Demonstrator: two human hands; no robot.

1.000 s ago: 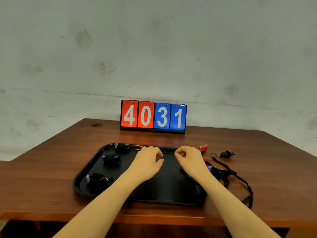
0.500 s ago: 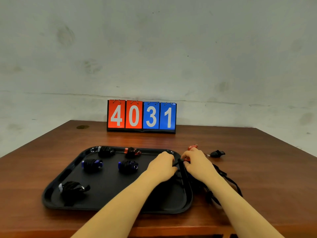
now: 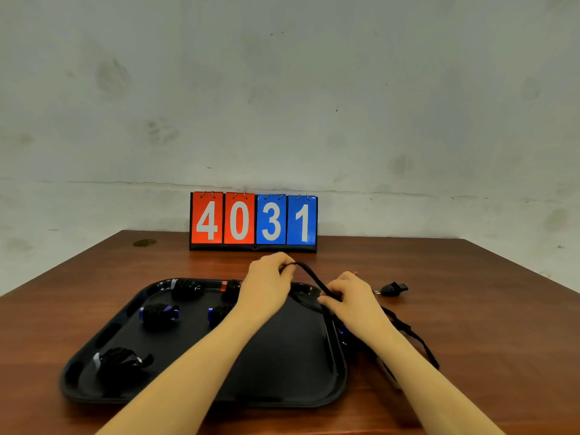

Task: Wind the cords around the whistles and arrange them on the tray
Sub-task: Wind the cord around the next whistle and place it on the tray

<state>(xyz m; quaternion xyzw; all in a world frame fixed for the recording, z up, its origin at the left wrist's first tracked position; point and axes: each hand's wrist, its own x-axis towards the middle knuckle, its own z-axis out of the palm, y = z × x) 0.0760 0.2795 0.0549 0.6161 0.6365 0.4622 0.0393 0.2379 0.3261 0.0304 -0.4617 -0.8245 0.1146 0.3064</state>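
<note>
Over tray (image 3: pixel 94 368), left hand (image 3: pixel 266 288) and right hand (image 3: pixel 353 298) are pinching black cord (image 3: pixel 310 274) taut, fingers closed, likely readying it for winding.

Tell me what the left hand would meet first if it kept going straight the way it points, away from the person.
Probably the scoreboard. The left hand, pinching the black cord, points over the tray's far rim; only bare table lies between, though depth is hard to judge.
</note>
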